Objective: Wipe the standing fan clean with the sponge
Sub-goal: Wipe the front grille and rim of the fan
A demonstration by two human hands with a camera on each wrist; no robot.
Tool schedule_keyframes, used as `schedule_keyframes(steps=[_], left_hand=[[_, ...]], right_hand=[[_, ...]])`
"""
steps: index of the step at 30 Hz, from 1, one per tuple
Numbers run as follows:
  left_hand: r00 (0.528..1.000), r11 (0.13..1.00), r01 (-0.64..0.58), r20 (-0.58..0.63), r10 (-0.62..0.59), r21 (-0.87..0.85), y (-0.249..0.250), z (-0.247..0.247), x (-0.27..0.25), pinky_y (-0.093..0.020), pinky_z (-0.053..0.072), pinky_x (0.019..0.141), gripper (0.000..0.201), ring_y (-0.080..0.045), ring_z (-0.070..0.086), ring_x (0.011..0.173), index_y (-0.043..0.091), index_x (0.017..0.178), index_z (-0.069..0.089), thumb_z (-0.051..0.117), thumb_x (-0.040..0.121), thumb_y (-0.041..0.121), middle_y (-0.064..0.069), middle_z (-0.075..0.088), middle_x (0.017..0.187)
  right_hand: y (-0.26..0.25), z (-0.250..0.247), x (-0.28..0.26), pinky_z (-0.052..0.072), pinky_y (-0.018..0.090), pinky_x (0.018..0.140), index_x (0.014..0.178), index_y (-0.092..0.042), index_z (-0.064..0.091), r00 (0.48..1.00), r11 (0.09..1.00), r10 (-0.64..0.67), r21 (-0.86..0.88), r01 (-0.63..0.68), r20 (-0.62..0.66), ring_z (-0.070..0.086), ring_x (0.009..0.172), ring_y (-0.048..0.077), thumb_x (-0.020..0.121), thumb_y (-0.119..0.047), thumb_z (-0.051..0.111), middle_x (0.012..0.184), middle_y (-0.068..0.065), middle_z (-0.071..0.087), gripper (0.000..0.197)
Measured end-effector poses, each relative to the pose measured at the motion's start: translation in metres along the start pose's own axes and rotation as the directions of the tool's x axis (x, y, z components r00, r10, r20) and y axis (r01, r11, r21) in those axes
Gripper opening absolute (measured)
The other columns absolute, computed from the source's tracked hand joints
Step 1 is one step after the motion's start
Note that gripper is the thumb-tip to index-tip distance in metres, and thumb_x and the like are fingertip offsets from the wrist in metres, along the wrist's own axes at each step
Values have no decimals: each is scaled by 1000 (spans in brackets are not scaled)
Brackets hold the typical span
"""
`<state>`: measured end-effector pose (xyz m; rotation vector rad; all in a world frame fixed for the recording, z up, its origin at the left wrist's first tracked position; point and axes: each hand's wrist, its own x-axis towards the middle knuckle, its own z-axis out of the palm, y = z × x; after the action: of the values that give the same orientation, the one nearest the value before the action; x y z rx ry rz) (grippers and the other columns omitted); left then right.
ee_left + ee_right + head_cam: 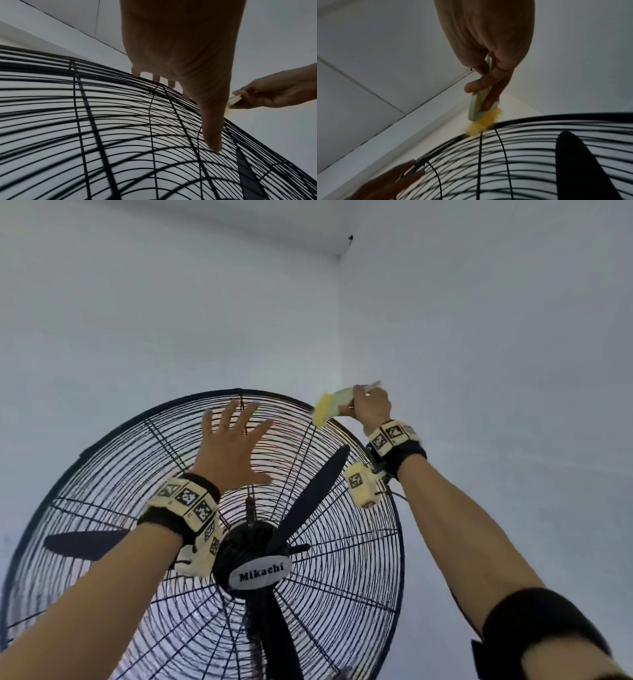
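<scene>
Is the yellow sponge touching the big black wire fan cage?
Touching. The right wrist view shows the yellow sponge pressed against the black wire fan cage at its top rim.

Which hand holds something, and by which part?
The right hand grips the sponge by its pale handle end. The left hand holds nothing; it lies open on the fan guard.

Both bare forearms extend upward, each wearing a black wrist strap with cream marker blocks. The left hand (230, 447) is flat, 5 fingers spread and straight. The right hand (370, 406) is raised higher, fingers and thumb curled in a pinch grip.
</scene>
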<state>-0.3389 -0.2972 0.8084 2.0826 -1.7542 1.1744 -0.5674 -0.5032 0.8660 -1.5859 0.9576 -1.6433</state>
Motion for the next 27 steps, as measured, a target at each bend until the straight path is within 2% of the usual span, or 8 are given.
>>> schedule_keyframes(steps=[3,7,11,12,15,16,23,27], left_hand=[[1000,1000,-2,-20,2,-2,-1,1,-7,-62,-4,125,111,-32,-11,159,43,164,9,62,76,85,3,-8,174],[999,1000,17,-41,-17,-18,-7,7,-15,-63,1,125,107,-32,-9,159,40,164,11,61,79,82,1,-8,173],[990,993,102,-88,-107,-60,-13,12,-28,-66,3,123,108,-37,0,157,40,162,18,63,75,84,-5,7,170],[987,990,124,-99,-129,-62,-14,13,-32,-67,4,123,108,-38,3,156,39,162,21,63,73,85,-6,11,168],[981,985,165,-99,-170,-57,-16,10,-34,-67,14,120,111,-39,12,152,36,159,25,67,69,86,-9,15,164],[980,984,168,-96,-173,-56,-17,8,-34,-66,18,119,112,-40,15,149,35,158,28,69,67,85,-11,18,162],[981,984,177,-69,-179,-37,-19,-1,-37,-63,24,116,111,-42,21,145,22,152,35,73,66,81,-14,23,159],[983,982,164,-69,-171,-88,-25,0,-39,-63,22,117,109,-40,17,148,23,153,35,76,67,77,-12,20,160]], right_hand=[[-13,-4,-7,59,55,89,80,-8,75,999,999,33,8,-33,24,74,89,36,65,-42,59,87,13,77,41],[-32,-8,-19,59,53,87,91,-4,70,996,995,-85,-59,82,-38,73,85,37,83,-45,55,86,14,73,44],[-49,3,-62,56,19,77,82,-11,60,982,965,-190,-180,189,8,71,61,8,105,-35,45,63,3,67,36],[-50,4,-64,56,19,76,78,-9,60,980,959,-196,-206,197,22,72,62,7,104,-33,47,62,5,67,38],[-61,-1,-67,59,53,84,88,8,71,977,946,-203,-244,213,67,73,83,36,91,-36,55,85,23,74,47],[-65,-3,-68,58,55,85,93,10,72,974,935,-213,-275,226,77,72,88,38,94,-33,55,92,25,74,46],[-37,14,-109,55,39,89,117,-7,69,914,876,-397,-333,349,-84,71,87,25,106,-33,50,103,11,75,34],[-29,13,-128,55,38,86,103,-2,72,909,855,-417,-347,385,-18,70,79,26,105,-31,53,88,11,75,36]])
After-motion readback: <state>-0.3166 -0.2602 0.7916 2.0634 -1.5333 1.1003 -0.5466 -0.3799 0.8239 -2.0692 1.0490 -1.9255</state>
